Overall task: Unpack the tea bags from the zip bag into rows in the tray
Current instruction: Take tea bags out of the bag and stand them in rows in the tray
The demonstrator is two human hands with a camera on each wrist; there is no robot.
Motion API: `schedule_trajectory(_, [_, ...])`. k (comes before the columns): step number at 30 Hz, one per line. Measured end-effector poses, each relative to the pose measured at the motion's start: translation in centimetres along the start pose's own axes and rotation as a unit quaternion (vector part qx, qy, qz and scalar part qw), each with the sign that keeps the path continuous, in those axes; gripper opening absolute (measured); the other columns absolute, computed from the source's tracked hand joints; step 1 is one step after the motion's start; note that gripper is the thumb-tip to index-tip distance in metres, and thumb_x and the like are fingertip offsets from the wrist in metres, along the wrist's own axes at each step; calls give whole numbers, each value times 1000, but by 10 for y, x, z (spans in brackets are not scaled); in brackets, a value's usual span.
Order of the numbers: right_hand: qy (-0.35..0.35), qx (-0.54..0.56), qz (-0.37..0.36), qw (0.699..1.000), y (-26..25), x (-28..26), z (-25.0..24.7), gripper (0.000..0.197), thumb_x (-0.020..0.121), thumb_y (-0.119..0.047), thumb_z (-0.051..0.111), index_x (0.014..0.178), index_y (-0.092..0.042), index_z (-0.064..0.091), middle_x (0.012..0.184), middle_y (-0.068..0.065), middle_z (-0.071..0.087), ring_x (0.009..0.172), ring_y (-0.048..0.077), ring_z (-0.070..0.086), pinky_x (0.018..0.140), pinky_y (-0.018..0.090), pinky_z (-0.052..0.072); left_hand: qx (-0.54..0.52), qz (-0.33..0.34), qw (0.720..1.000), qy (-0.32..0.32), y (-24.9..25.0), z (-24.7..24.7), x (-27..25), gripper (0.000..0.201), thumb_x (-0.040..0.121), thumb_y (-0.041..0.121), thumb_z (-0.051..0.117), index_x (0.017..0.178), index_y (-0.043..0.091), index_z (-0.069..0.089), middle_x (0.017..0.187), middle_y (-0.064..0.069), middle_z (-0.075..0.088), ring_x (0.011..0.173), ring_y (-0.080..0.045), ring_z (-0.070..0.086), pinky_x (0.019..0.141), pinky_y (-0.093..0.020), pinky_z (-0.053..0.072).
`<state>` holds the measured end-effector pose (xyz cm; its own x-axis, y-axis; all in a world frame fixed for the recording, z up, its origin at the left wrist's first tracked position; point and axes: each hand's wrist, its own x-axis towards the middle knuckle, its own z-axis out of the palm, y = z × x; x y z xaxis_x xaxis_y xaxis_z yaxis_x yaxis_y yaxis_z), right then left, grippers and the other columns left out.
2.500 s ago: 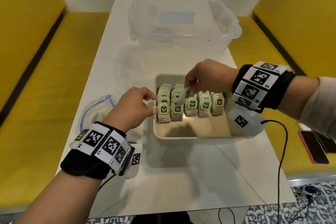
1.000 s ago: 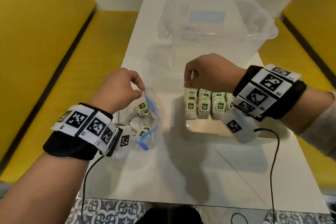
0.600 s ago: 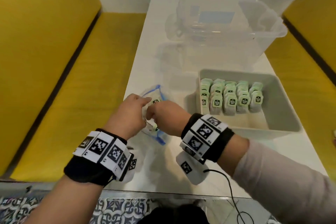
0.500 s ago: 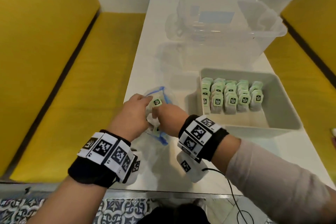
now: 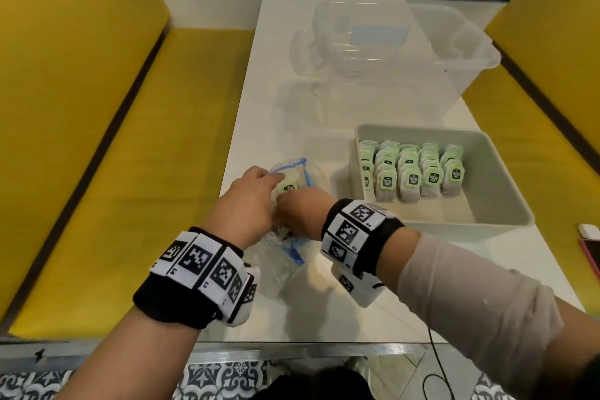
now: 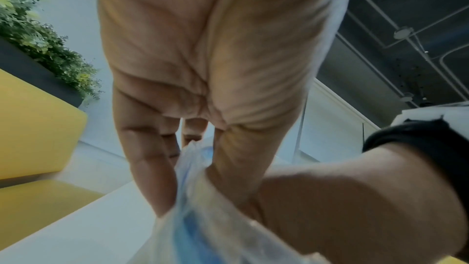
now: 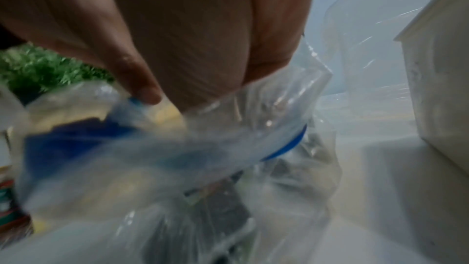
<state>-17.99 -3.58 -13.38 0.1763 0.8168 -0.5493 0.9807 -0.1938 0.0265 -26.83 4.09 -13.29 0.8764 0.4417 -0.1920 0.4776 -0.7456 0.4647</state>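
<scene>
The clear zip bag [image 5: 285,256] with its blue zip lies on the white table, left of the tray. My left hand [image 5: 264,180] pinches the bag's rim [image 6: 193,148] and holds the mouth up. My right hand [image 5: 287,203] reaches into that mouth with curled fingers, which grip a tea bag with a green tag [image 5: 290,188] at the opening. In the right wrist view the plastic [image 7: 253,127] hides those fingers, and the thumb [image 7: 142,87] lies on the blue zip. The grey tray [image 5: 506,191] holds several rows of upright tea bags [image 5: 409,172].
A large clear plastic bin [image 5: 422,52] stands behind the tray. A phone [image 5: 592,252] and a small white object [image 5: 587,230] lie at the table's right edge. Yellow benches flank the table. The tray's near strip [image 5: 422,211] is bare.
My right hand has left the tray and come across into the zip bag's mouth. A tea bag's green tag has come up at the opening. My left hand keeps its hold of the rim.
</scene>
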Motion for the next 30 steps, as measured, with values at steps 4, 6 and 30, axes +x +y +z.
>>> schedule_trajectory(4, [111, 132, 55, 984, 17, -7, -4, 22, 87, -26, 61, 104, -14, 64, 94, 6, 63, 83, 23, 56, 71, 27, 41, -36, 0, 999, 10, -7, -7, 2, 61, 83, 0, 53, 139, 24, 43, 140, -3, 38, 119, -20, 48, 97, -26, 37])
schedule_trajectory(6, [182, 226, 68, 955, 27, -10, -1, 14, 82, -24, 67, 94, -18, 66, 89, 3, 65, 82, 23, 59, 68, 24, 40, -55, -6, 998, 9, -11, -9, 4, 55, 86, -1, 48, 136, 23, 46, 140, -3, 40, 122, -18, 46, 98, -22, 33])
schedule_trajectory(30, [323, 699, 49, 636, 76, -79, -4, 18, 82, -8, 70, 98, -5, 65, 79, 15, 60, 45, 11, 49, 49, 25, 41, -638, 16, 769, -27, 64, -14, 18, 20, 93, 7, 48, 109, 16, 57, 99, -7, 70, 83, -16, 70, 65, -24, 58])
